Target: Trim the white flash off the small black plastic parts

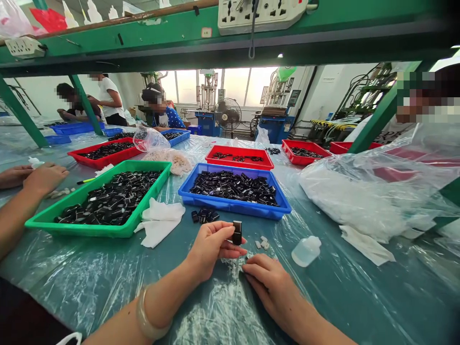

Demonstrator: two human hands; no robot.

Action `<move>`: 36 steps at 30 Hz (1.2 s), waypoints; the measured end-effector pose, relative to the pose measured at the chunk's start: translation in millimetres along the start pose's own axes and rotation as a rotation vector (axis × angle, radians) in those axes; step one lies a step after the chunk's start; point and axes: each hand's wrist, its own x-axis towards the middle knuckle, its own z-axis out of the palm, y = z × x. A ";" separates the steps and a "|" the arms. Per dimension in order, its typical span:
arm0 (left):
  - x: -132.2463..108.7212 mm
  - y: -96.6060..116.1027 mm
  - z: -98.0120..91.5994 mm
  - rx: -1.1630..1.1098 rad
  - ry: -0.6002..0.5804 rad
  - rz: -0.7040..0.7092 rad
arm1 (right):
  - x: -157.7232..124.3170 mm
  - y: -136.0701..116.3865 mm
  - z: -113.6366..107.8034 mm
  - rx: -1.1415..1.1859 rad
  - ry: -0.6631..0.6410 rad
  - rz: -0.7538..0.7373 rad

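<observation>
Between the thumb and fingers of my left hand (212,247) is a small black plastic part (236,233), held upright above the table. My right hand (275,285) is just below and to the right, fingers pressed together near the table; what they hold, if anything, is hidden. Several small white pieces (264,243) lie beyond my right fingertips. A translucent squeeze bottle (306,251) stands to their right. Past my left hand, a few loose black parts (204,215) lie against a blue tray (233,205) filled with similar black parts.
To the left are a green tray (82,231) of black parts and a white cloth (161,220). A clear plastic bag (359,191) bulges at right. Red trays (239,163) sit farther back. A co-worker's hands (43,177) are at far left. A green shelf beam (161,36) crosses overhead.
</observation>
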 end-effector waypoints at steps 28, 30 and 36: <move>-10.9 -30.3 6.7 0.285 -0.454 -0.190 | -15.1 -1.9 -45.8 1.239 -0.048 0.651; -11.5 -31.7 6.9 0.299 -0.456 -0.203 | -15.2 -2.2 -44.1 1.319 -0.085 0.693; -13.8 -30.3 7.9 0.314 -0.468 -0.227 | -18.3 -1.5 -44.1 1.369 -0.122 0.723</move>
